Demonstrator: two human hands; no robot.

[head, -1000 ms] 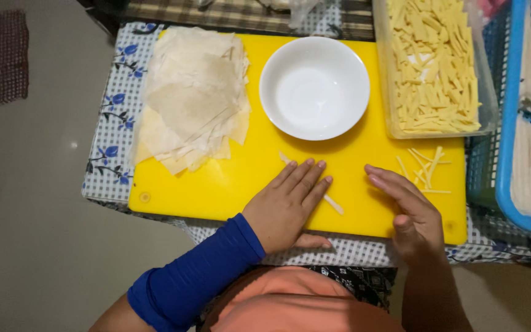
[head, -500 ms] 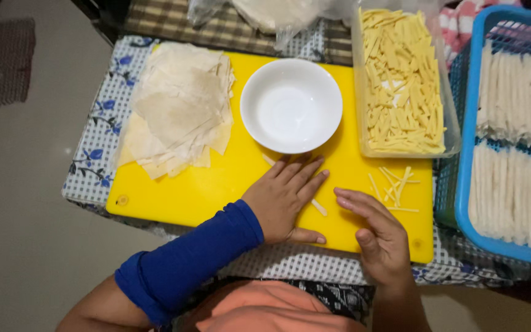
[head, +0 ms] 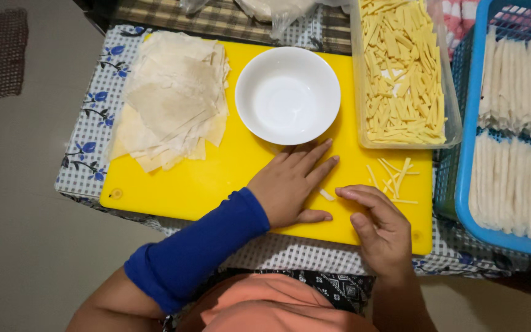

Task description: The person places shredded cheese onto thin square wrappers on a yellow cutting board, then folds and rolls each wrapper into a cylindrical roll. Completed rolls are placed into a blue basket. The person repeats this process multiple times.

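Low table (head: pixel 81 166) under a blue-flowered checked cloth, grey floor around it; I note a yellow cutting board (head: pixel 216 178) covering most of the top.

Containers, as I read them from the head view:
- White bowl (head: pixel 287 95), upright at the board's far middle; nothing visible inside.
- Clear rectangular tub (head: pixel 404 74) at the board's far right, filled with pale yellow sticks cut to similar length.
- Blue basket (head: pixel 511 141) just right of the table, packed with white rolled wrappers lying in rows.
- Clear bags (head: pixel 271 9) beyond the board; contents I cannot tell.

Loose items: a stack of thin pale wrapper sheets (head: pixel 170 101) on the board's left part; a few loose sticks (head: pixel 391 178) scattered on the board just below the tub.

Hands: left hand (head: pixel 290 187), blue sleeve (head: pixel 198 252) on the forearm, lies palm down and flat on the board just below the bowl, fingers extended and slightly spread, holding nothing. Right hand (head: pixel 379 227) is at the board's near edge, fingers curled loosely, fingertips apart, gripping nothing. One short white piece (head: pixel 326 194) lies on the board between the two hands, just beside the right fingertips; contact I cannot confirm.
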